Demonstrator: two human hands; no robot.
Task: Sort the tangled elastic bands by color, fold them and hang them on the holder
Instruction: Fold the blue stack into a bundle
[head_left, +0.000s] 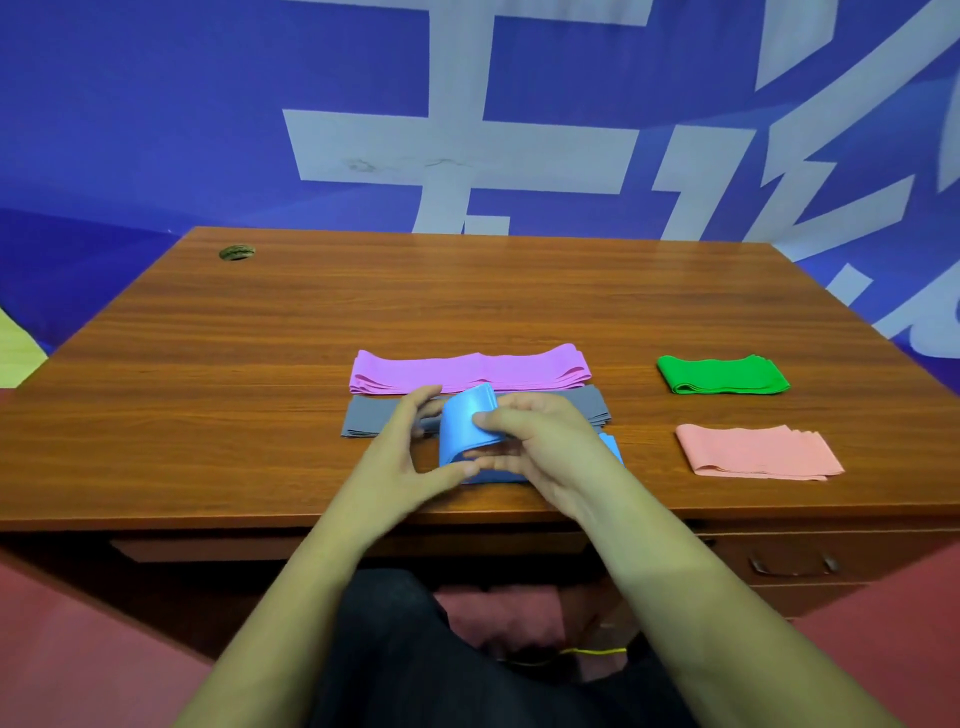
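Observation:
A blue elastic band (465, 423) is bent over in a fold near the front edge of the wooden desk (260, 338). My right hand (540, 441) pinches its upper layer, and my left hand (402, 452) grips its left side with thumb and fingers. Behind my hands lie a folded grey band (363, 418) and, farther back, a folded purple band (467, 370). A folded green band (722, 375) and a folded pink band (756, 451) rest flat on the right side of the desk. No holder is in view.
A round cable hole (237, 252) sits at the desk's back left corner. A blue banner with white characters (467, 130) hangs behind the desk. A drawer with a handle (792, 564) is under the desk's right front.

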